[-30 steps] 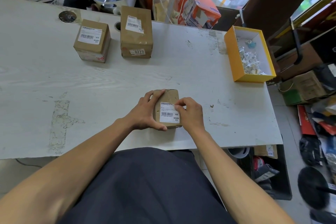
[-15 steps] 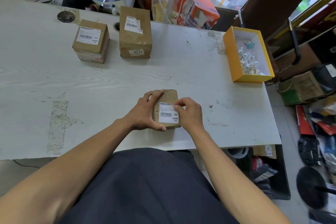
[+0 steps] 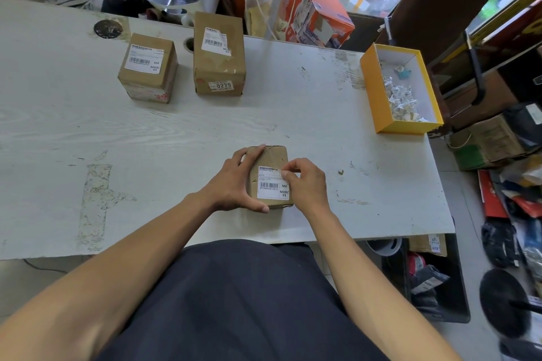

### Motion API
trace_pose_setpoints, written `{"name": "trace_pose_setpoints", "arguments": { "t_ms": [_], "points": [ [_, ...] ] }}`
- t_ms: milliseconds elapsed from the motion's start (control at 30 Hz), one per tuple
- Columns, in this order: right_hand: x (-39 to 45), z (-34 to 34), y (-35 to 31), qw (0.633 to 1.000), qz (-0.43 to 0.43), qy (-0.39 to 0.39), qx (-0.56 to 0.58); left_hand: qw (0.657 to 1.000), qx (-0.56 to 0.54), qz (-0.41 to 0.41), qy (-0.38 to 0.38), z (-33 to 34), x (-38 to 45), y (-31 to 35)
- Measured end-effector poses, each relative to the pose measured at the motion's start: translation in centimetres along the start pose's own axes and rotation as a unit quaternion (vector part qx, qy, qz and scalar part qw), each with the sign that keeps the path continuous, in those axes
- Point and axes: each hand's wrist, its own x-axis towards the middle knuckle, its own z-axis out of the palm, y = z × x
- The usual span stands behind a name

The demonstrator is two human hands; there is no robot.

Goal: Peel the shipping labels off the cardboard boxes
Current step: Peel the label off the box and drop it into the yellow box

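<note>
A small brown cardboard box lies near the table's front edge with a white shipping label on its top. My left hand grips the box's left side, thumb at its near corner. My right hand rests on the box's right side, its fingertips pinched at the label's upper right corner. Two more brown boxes stand at the back left: a squat one and a taller one marked 0275, each with a white label on top.
An open yellow box holding several crumpled white scraps sits at the table's right edge. The white table has a worn patch on the left. Clutter and cartons crowd the far edge and the floor to the right.
My right fingers have shifted up to the label's upper right corner. The left hand and the box stay in place.
</note>
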Motion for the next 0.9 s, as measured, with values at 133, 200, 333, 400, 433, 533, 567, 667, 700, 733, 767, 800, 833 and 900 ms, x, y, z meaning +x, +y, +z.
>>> {"name": "trace_pose_setpoints", "arguments": {
  "t_ms": [133,200,333,400,433,533,567,667,700,733,767,800,833,900],
  "points": [
    [0.07,-0.02,-0.02,1.0,0.003,-0.002,0.001,1.0,-0.004,-0.003,-0.002,0.0,0.02,0.01],
    [0.04,0.0,-0.04,1.0,0.002,-0.001,-0.001,1.0,-0.004,-0.003,-0.004,-0.02,0.0,0.01],
    [-0.03,0.06,-0.01,1.0,0.001,0.001,0.001,1.0,-0.001,-0.003,-0.005,-0.02,0.07,-0.02],
    [-0.02,0.04,-0.06,1.0,-0.002,-0.001,-0.005,1.0,0.0,-0.002,-0.004,0.03,0.12,-0.05],
    [-0.01,0.04,-0.08,1.0,-0.003,-0.001,-0.007,1.0,0.001,-0.002,-0.004,0.03,0.12,-0.08],
    [-0.04,-0.01,-0.09,1.0,-0.006,-0.003,-0.012,1.0,-0.002,-0.001,-0.004,-0.01,0.08,-0.1],
    [-0.03,-0.01,-0.08,1.0,-0.007,-0.004,-0.015,1.0,-0.004,-0.001,-0.003,-0.03,0.08,-0.1],
    [-0.04,0.04,-0.03,1.0,-0.007,-0.004,-0.02,1.0,-0.005,-0.001,-0.003,-0.02,0.07,-0.1],
    [-0.06,0.04,-0.04,1.0,-0.007,-0.004,-0.019,1.0,-0.004,-0.001,-0.003,-0.01,0.09,-0.1],
    [-0.08,0.03,-0.05,1.0,-0.006,-0.003,-0.019,1.0,-0.004,-0.002,-0.003,-0.01,0.09,-0.09],
    [-0.08,0.03,-0.06,1.0,-0.006,-0.003,-0.02,1.0,-0.005,-0.002,-0.003,-0.02,0.08,-0.08],
    [-0.1,0.03,-0.06,1.0,-0.006,-0.003,-0.021,1.0,-0.006,-0.002,-0.003,-0.04,0.06,-0.07],
    [-0.12,0.03,-0.07,1.0,-0.006,-0.003,-0.023,1.0,-0.007,-0.001,-0.003,-0.04,0.05,-0.05],
    [-0.12,0.08,-0.05,1.0,-0.007,-0.001,-0.025,1.0,-0.006,-0.001,-0.003,-0.05,0.04,-0.07]
  ]
}}
